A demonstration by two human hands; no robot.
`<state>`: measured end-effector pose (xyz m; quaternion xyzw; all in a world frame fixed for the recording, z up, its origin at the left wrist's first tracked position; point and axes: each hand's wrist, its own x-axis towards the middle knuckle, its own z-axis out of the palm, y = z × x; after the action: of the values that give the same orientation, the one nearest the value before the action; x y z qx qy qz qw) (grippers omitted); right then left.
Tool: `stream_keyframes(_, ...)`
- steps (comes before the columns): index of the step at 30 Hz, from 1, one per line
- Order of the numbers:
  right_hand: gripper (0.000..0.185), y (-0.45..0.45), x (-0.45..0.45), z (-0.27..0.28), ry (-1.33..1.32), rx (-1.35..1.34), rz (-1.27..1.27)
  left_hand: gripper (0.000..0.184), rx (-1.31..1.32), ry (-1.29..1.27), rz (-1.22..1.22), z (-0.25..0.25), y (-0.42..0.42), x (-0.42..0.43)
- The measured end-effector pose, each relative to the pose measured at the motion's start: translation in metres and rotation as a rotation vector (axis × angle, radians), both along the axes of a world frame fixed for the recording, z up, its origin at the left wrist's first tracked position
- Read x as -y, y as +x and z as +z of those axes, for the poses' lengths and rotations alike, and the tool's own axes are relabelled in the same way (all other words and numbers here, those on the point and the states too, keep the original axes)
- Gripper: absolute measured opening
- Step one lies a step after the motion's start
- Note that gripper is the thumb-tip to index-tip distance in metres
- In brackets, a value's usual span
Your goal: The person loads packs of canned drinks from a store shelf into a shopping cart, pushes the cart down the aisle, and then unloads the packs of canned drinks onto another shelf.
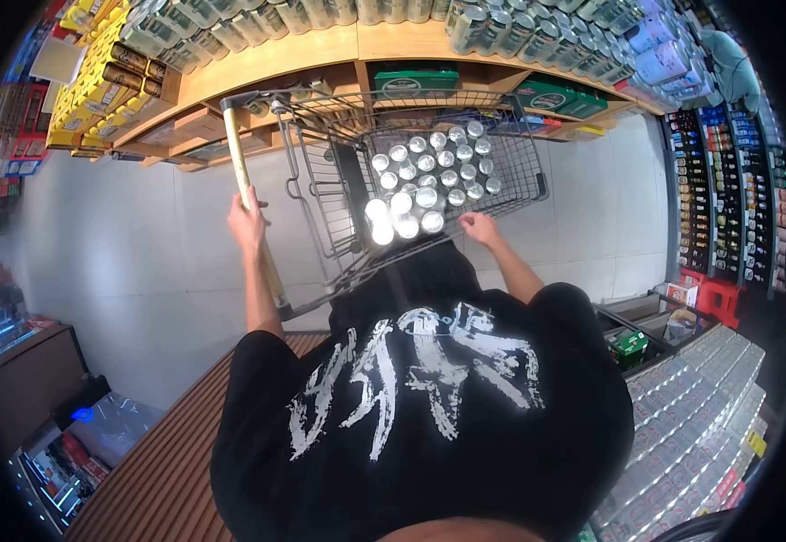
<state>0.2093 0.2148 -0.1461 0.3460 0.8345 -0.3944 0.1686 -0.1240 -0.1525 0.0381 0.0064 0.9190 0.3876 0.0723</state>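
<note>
The left hand (247, 226) is clenching the shopping-cart handle (236, 149); the right hand (479, 228) is curling its fingers beside standing drink cans (426, 163), grip unclear. Sudden jolting risks toppling them.

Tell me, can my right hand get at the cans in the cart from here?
Probably yes: your right hand is close beside the nearest cans, and the cart is open on top, leaving only its wire side to reach over.
</note>
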Motion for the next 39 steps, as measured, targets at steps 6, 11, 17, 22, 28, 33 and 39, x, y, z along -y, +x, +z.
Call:
stream_keyframes(6,0.033,0.001,-0.007,-0.007,-0.439,-0.027,0.022,0.042,0.008,-0.055,0.038,-0.002,0.005,0.022)
stream_keyframes(11,0.034,-0.001,-0.021,-0.023,-0.186,0.002,-0.2,0.042,0.036,-0.036,0.057,0.005,0.002,0.029)
stream_keyframes(17,0.029,0.025,-0.009,-0.015,0.486,-0.027,-0.387,0.042,0.042,-0.065,0.06,0.002,-0.01,0.039)
stream_keyframes(22,0.033,0.05,-0.016,-0.016,0.605,-0.232,-0.435,0.045,0.045,-0.119,0.036,0.014,-0.02,0.035)
stream_keyframes(28,0.039,0.046,-0.035,-0.007,0.464,-0.095,-0.356,0.047,-0.017,-0.266,0.041,0.012,-0.03,0.042)
stream_keyframes(33,0.039,0.022,-0.066,-0.041,0.409,0.112,-0.575,0.046,0.016,-0.272,0.067,0.012,-0.036,0.05)
stream_keyframes(39,0.038,0.016,-0.079,-0.048,0.38,0.302,-0.311,0.044,0.029,-0.21,0.079,0.009,-0.056,0.062)
